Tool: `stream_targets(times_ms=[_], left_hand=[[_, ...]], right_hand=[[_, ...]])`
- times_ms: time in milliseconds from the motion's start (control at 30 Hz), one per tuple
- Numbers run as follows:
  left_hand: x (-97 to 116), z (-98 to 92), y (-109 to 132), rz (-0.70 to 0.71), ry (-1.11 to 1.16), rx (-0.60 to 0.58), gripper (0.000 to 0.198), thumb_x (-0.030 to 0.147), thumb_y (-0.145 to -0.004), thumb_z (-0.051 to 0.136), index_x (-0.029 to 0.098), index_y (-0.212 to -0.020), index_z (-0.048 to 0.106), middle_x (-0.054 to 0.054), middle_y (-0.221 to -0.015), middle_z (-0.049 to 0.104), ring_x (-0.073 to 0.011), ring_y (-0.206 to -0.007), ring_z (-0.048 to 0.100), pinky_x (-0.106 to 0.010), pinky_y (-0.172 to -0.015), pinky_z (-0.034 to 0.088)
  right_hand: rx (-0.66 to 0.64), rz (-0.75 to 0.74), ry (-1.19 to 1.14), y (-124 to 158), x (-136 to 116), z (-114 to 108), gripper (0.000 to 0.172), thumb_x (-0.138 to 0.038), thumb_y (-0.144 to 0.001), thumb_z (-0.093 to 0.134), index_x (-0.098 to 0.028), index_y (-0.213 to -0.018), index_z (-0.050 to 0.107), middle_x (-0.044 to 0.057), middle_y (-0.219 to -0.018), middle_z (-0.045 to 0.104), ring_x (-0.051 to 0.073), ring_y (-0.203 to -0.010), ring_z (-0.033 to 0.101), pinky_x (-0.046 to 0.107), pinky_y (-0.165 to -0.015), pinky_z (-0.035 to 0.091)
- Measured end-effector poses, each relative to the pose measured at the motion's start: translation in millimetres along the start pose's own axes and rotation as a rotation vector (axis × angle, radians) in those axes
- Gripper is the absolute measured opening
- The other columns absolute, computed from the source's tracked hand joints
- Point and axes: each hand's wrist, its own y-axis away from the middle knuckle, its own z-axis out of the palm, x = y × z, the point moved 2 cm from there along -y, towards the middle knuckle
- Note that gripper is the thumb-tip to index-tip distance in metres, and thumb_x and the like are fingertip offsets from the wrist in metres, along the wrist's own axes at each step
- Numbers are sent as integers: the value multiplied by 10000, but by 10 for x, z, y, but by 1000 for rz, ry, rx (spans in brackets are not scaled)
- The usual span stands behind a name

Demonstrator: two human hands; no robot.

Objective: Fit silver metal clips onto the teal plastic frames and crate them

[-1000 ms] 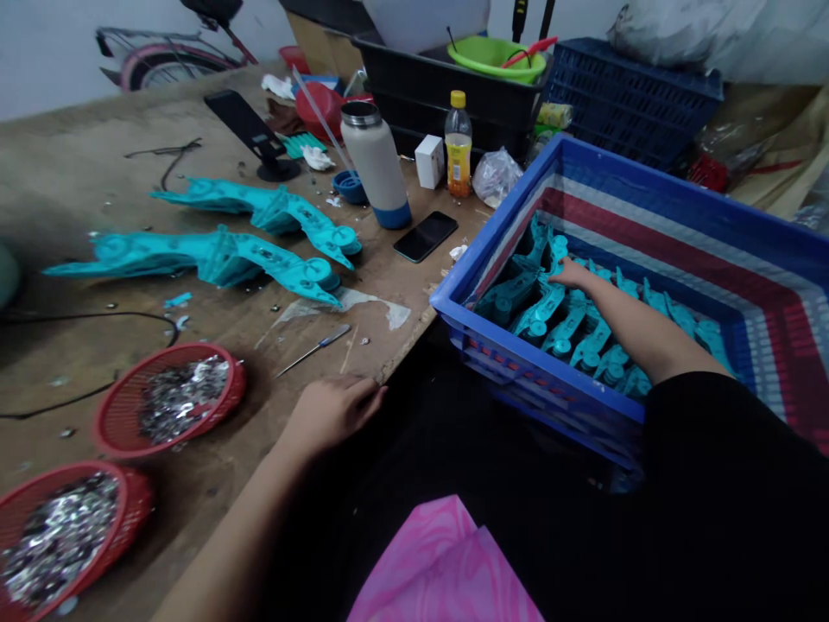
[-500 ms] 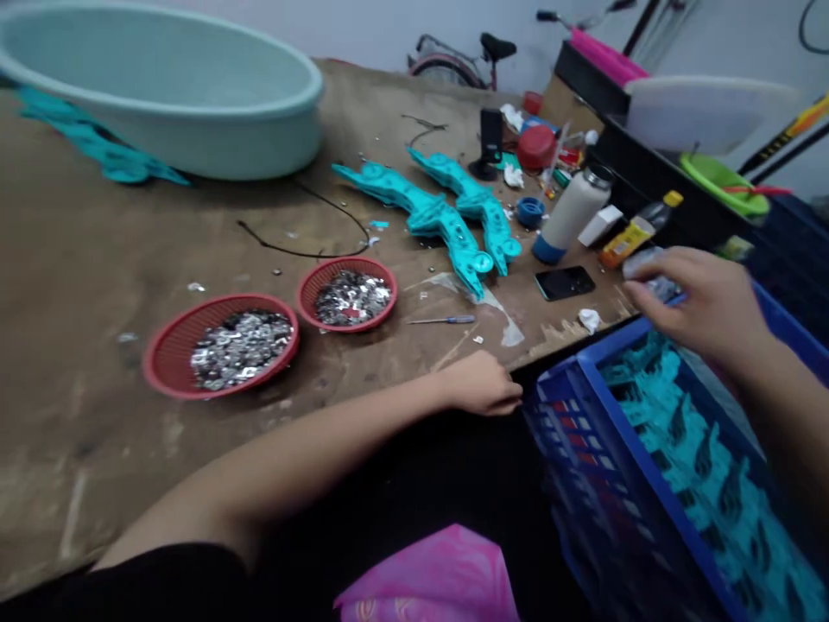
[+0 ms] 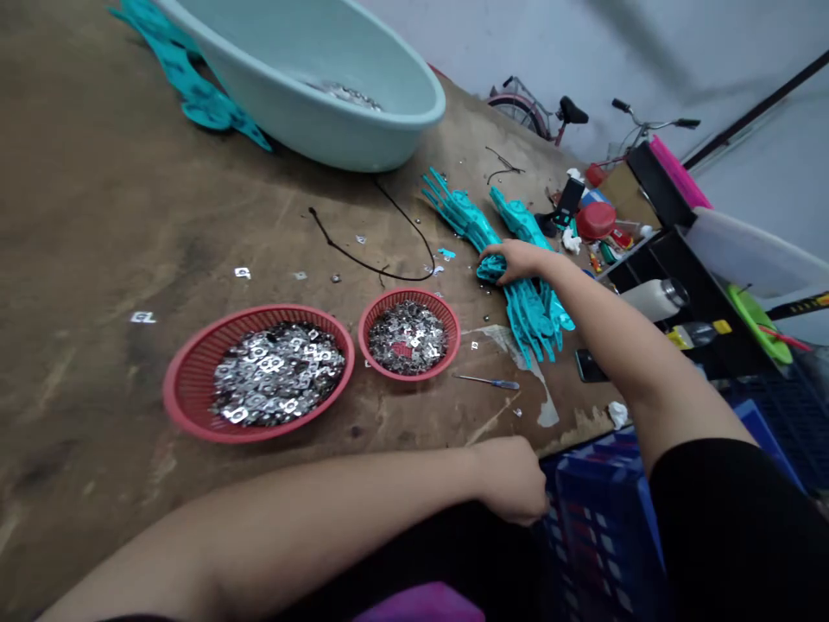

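My right hand (image 3: 515, 261) reaches across the table, its fingers closed around the middle of a long teal plastic part (image 3: 528, 315) with thin prongs at its ends. A second teal part (image 3: 518, 216) lies beside it, partly covered by my hand and forearm. My left hand (image 3: 511, 479) is curled closed at the table's front edge, next to the blue crate (image 3: 583, 510). Its fingertips are hidden, so whatever they may hold does not show. A small screwdriver (image 3: 498, 383) lies between the hands.
Two red baskets (image 3: 187, 415) (image 3: 366, 333) hold small metal clips. Behind them stand a large pale basin (image 3: 363, 147) and another teal part (image 3: 207, 104). A black cord (image 3: 363, 268) curves across the table (image 3: 97, 363). A bottle (image 3: 654, 300) and phone (image 3: 586, 367) are at right.
My right hand has moved from above the blue crate over to the teal parts and closed on one. The view has tilted and shifted. My left hand stays closed at the table edge.
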Motion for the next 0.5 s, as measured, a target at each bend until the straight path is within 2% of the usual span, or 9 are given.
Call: stream_targets(times_ms=[67,167,300,367,433,500], left_hand=[[6,20,-29,-3,37,4,276,399,-988,764,278,-740,774,-42,-644,754,-253,-526,713,-344,-411,402],[-7,4,-28,12,58,51,267,405,-987,771,273,-755,776,-58,-647,753,-251,-517,694,-339,-436,444],[-78,-93,29,1,17,69,278,439,-1015,752,262,-803,783,-59,-655,754,-244,-556,711,-330,-496,477],[-105,-151,66,10,-7,39,277,436,-1032,734,253,-829,784,-58,-674,763,-238,-583,722,-328,-522,469],[-113,-197,109,24,-23,7,286,427,-1047,712,240,-839,771,-63,-688,767,-234,-604,727,-331,-552,460],[-107,-226,153,40,-26,-10,307,408,-1070,675,225,-835,750,-72,-693,762,-230,-619,725,-332,-586,455]], right_hand=[[13,-6,28,-48,-60,42,816,-367,-805,992,-306,-1565,701,76,-1206,761,327,-1167,708,420,-1053,568],[63,15,59,-24,-155,10,779,-404,-805,987,-277,-1533,738,89,-1142,776,346,-1190,694,400,-1029,547],[86,-5,79,98,-300,-234,730,-362,-790,982,-283,-1487,781,57,-1090,798,297,-1109,725,353,-986,530],[171,-47,96,299,-399,-463,653,-410,-827,935,-242,-1443,799,20,-1032,792,236,-1050,751,300,-950,513],[314,-76,140,653,-458,-723,568,-542,-971,719,-145,-1367,811,-21,-959,752,178,-1051,770,253,-936,471],[453,-37,207,1167,-387,-955,769,-576,-1078,295,-19,-1218,806,-57,-861,666,150,-1079,769,251,-941,429]])
